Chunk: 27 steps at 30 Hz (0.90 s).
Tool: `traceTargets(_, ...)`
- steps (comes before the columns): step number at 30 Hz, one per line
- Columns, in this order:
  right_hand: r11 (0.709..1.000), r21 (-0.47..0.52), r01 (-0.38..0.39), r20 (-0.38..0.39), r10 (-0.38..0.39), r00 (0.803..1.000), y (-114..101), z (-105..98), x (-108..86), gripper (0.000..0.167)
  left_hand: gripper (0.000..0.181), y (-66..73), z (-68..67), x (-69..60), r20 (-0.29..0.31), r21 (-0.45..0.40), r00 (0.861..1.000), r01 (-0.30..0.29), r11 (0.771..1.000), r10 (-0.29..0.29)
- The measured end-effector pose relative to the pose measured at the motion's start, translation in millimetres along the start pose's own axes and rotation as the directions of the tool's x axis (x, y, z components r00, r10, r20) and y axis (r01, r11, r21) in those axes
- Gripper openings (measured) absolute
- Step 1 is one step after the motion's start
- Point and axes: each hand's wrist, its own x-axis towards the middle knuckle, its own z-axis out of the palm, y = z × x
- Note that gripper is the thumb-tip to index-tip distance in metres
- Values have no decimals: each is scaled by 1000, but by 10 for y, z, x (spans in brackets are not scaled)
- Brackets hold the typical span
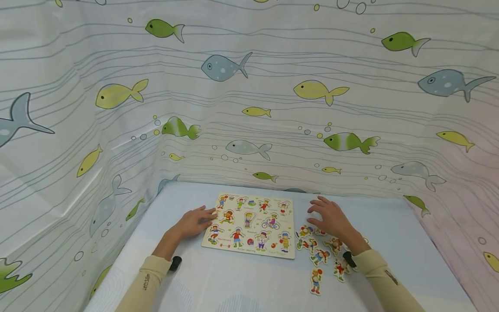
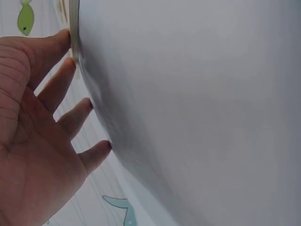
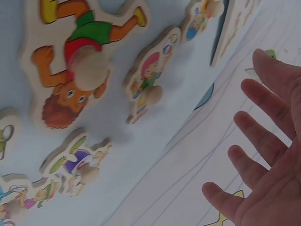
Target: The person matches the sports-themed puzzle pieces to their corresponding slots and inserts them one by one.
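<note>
Beside the puzzle board [image 1: 238, 220], 2 hands [image 1: 196, 222] [image 1: 331, 218] have fingers spread.

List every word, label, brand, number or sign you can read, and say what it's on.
"Roller skating": puzzle board, near edge.
"Skateboard": same board, lower left, faint.
Other board captions: too small or blurred to read surely.
Left sleeve and right sleeve: dark lettering, too blurred.
Loose pieces: no readable text.

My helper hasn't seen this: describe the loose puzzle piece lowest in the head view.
Find the puzzle board on the table. To its right lie loose pieces. The wanted piece shows an orange ball held high and lies apart below the others.
</note>
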Motion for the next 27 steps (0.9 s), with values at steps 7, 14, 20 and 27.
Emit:
traceTargets(7,1000,5,-31,23,31,999,117,2,-82,27,34,-1,0,-2,0,11,1000,-9,1000,9)
traceTargets(14,999,6,-45,34,45,998,201,-5,-151,26,34,-14,-28,2,12,31,1000,-25,999,24)
traceTargets(20,999,13,-52,30,51,998,272,21,-217,25,35,-2,-51,3,12,29,1000,-18,999,17)
traceTargets(27,998,22,-66,45,65,997,349,48,-286,22,35,-23,-5,19,29,9,1000,-10,1000,10)
